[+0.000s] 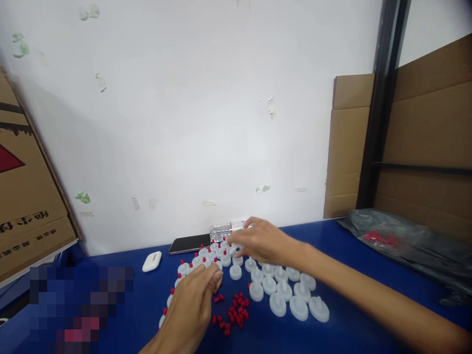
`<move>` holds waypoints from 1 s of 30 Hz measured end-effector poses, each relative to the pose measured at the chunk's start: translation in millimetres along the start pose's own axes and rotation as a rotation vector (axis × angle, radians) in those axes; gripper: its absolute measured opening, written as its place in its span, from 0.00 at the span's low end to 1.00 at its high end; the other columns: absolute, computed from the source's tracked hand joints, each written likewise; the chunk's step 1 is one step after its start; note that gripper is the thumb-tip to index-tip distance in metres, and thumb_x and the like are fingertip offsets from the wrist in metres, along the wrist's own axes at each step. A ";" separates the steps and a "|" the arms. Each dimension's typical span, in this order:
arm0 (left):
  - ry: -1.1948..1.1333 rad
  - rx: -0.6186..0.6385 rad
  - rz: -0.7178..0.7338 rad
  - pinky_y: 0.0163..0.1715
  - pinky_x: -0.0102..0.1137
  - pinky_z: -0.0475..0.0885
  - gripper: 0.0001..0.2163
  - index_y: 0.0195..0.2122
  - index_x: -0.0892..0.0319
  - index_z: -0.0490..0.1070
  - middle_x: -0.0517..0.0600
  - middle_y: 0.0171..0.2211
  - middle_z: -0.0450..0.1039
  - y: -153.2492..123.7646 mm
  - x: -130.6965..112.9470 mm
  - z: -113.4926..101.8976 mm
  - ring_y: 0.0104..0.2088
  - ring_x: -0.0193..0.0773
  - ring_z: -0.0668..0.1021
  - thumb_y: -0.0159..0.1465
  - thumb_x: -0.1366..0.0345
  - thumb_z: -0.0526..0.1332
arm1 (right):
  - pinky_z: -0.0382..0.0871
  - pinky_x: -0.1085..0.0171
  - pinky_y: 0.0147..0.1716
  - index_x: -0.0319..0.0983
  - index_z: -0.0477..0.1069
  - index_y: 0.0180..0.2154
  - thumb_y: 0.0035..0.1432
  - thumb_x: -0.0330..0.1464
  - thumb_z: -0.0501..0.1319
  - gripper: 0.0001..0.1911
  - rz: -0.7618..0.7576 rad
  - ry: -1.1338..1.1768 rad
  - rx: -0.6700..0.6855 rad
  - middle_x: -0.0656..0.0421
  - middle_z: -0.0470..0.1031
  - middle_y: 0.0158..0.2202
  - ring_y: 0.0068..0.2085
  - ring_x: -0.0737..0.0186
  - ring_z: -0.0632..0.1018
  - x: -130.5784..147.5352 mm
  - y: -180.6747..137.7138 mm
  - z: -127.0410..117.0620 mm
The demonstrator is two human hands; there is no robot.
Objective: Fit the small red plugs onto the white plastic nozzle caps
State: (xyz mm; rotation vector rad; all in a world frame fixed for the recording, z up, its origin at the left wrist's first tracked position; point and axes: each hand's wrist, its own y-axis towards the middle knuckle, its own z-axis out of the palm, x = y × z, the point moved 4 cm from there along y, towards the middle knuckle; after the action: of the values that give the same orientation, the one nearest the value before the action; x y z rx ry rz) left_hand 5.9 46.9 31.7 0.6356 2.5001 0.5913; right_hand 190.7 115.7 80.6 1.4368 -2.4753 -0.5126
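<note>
Several white plastic caps (277, 290) lie in rows on the blue table (342, 246); some at the left carry small red plugs. A loose heap of red plugs (236, 314) lies in front of them. My left hand (193, 305) rests over the left caps, fingers curled and pinched together at the tips; what they hold is hidden. My right hand (260, 242) reaches over the far caps, fingers bent down onto one of them, close to a clear water bottle (226, 230) lying on its side.
A dark phone (189, 243) and a white earbud case (152, 261) lie near the white wall. A black plastic bag (405, 241) with red pieces sits at the right. Cardboard boxes stand at the left (25, 196) and right (427, 137).
</note>
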 end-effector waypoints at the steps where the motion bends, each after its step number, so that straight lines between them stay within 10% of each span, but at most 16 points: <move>1: -0.014 0.013 0.005 0.27 0.31 0.62 0.20 0.26 0.55 0.60 0.46 0.24 0.69 -0.8 -2.4 -0.5 0.26 0.37 0.71 0.77 0.60 0.42 | 0.64 0.58 0.47 0.43 0.72 0.52 0.68 0.37 0.63 0.12 0.055 -0.001 -0.022 0.58 0.82 0.39 0.38 0.59 0.79 -13.9 -2.9 -3.8; 9: 0.219 0.221 0.066 0.36 0.36 0.69 0.11 0.35 0.55 0.71 0.51 0.34 0.75 -9.9 -3.9 15.5 0.40 0.47 0.76 0.72 0.66 0.52 | 0.67 0.61 0.35 0.40 0.70 0.50 0.70 0.40 0.58 0.13 0.382 0.021 -0.015 0.60 0.76 0.32 0.31 0.61 0.75 -108.5 -36.7 -15.3; 16: 0.417 0.203 -0.055 0.39 0.38 0.73 0.14 0.50 0.53 0.72 0.54 0.45 0.76 1.9 12.2 8.8 0.48 0.49 0.75 0.74 0.69 0.48 | 0.75 0.50 0.48 0.38 0.69 0.56 0.68 0.39 0.63 0.19 0.433 0.108 0.185 0.52 0.72 0.55 0.50 0.54 0.77 -146.9 -54.3 15.6; 23: 0.586 0.224 -0.135 0.36 0.38 0.76 0.15 0.57 0.58 0.72 0.57 0.47 0.76 2.0 29.8 14.2 0.51 0.53 0.75 0.73 0.68 0.51 | 0.76 0.51 0.47 0.38 0.70 0.55 0.68 0.39 0.63 0.19 0.445 0.238 0.279 0.52 0.72 0.55 0.49 0.54 0.78 -147.8 -58.6 30.8; 30: 0.559 0.268 -0.131 0.35 0.34 0.74 0.12 0.46 0.54 0.75 0.53 0.43 0.76 5.8 31.8 14.1 0.48 0.50 0.76 0.73 0.69 0.51 | 0.72 0.58 0.42 0.37 0.76 0.44 0.72 0.44 0.55 0.18 0.388 0.265 0.080 0.56 0.79 0.37 0.39 0.58 0.79 -99.9 -30.1 -6.1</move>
State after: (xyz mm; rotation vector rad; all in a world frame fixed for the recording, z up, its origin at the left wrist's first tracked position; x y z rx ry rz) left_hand -9.1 72.4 12.5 0.4334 3.1546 0.4292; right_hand 265.8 187.8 71.3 0.9364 -2.4859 -0.1366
